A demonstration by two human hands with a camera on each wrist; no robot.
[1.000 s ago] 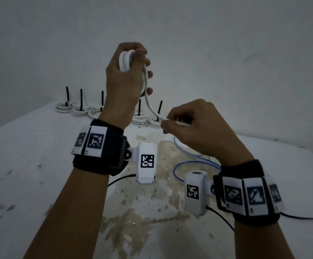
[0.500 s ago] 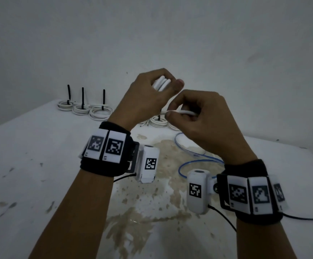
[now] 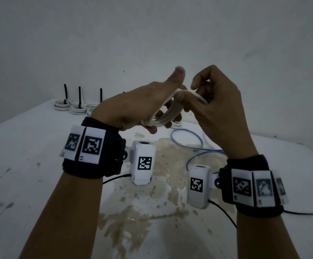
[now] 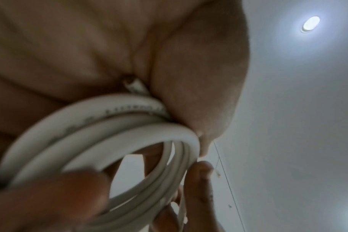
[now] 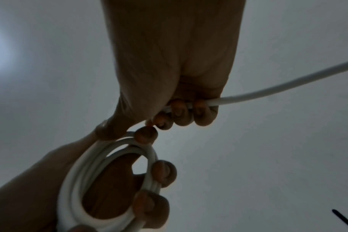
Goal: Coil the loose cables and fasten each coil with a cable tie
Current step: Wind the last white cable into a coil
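Observation:
A white cable coil [image 3: 167, 114] of several loops hangs in the air above the table, looped around my left hand [image 3: 142, 107], whose fingers curl under it while the thumb sticks up. The left wrist view shows the coil [image 4: 113, 136] close up against my palm. My right hand [image 3: 213, 101] sits just right of the coil, touching it, and grips the free strand of the white cable [image 5: 268, 92] in curled fingers. In the right wrist view the coil [image 5: 101, 169] lies below those fingers.
Several tied white coils [image 3: 77, 107] with upright black ties [image 3: 79, 97] stand along the table's far edge. A loose blue cable [image 3: 193, 144] lies on the stained white table [image 3: 30, 165] below my hands. A white wall rises behind.
My left hand has dropped from a raised position and turned, so the coil now hangs lower. My right hand has come up beside it, laying the free strand against the coil.

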